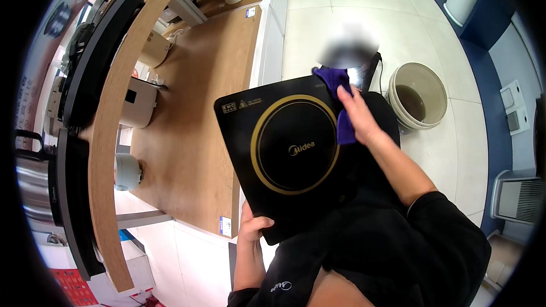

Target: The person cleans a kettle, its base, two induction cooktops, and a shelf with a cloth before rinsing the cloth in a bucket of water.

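Observation:
A black Midea induction cooktop with a gold ring lies tilted across the middle of the view, in front of my body. My left hand grips its lower left corner, the thumb on the top face. At its upper right edge, my right hand holds a purple cloth against the cooktop; part of the cloth hangs below the fingers. Beyond that edge is a blurred patch with a dark object and a cord, too unclear to name.
On the left, a wooden shelf bears small appliances, among them a pale green one and a white one. A wooden board runs above it. Right of my right hand, a bucket with murky liquid stands on the tiled floor.

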`<state>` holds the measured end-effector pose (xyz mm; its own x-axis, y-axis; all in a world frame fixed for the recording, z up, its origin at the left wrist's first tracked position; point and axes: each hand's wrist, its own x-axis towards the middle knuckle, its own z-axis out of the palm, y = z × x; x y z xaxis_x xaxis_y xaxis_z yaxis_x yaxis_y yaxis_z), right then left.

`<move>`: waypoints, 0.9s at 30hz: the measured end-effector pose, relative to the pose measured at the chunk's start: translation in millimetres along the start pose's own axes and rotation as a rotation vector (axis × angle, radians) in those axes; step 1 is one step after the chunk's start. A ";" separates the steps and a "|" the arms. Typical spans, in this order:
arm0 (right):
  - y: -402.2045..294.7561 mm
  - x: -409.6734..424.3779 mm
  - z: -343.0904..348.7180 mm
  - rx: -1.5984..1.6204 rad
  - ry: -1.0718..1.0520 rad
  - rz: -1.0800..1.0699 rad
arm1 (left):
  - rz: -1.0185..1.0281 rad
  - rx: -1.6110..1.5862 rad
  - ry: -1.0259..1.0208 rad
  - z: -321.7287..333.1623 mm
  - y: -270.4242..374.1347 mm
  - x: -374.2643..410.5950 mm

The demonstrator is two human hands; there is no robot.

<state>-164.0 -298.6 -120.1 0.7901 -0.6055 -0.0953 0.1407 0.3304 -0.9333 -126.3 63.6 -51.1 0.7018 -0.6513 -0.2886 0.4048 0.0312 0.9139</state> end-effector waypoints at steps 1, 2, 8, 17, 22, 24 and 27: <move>18.1 -11.8 2.2 -0.049 0.065 0.007 | 0.010 -0.021 0.022 1.2 -2.5 0.3; 42.3 -25.7 -2.9 -0.153 0.114 0.033 | 0.019 -0.044 0.045 3.3 -4.0 1.6; 59.8 -124.8 -18.9 -0.383 -0.080 0.458 | 0.039 -0.182 0.235 5.2 -13.0 1.7; 10.5 -113.7 -22.8 0.288 -0.235 0.607 | 0.047 -0.418 0.161 -11.0 -15.4 20.7; 1.3 -134.2 -12.5 0.266 -0.122 0.266 | 0.142 -0.491 0.104 0.1 16.4 38.9; 2.4 -134.5 -12.8 0.171 -0.050 0.144 | 0.159 -0.469 0.086 4.9 20.5 45.4; -4.8 -144.8 -14.0 0.082 0.061 0.241 | 0.165 -0.438 0.070 13.8 24.4 50.2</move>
<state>-287.5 -222.6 -106.7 0.7698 -0.5436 -0.3346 0.0022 0.5264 -0.8502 -89.3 21.1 -39.3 0.8090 -0.5587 -0.1824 0.4834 0.4561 0.7471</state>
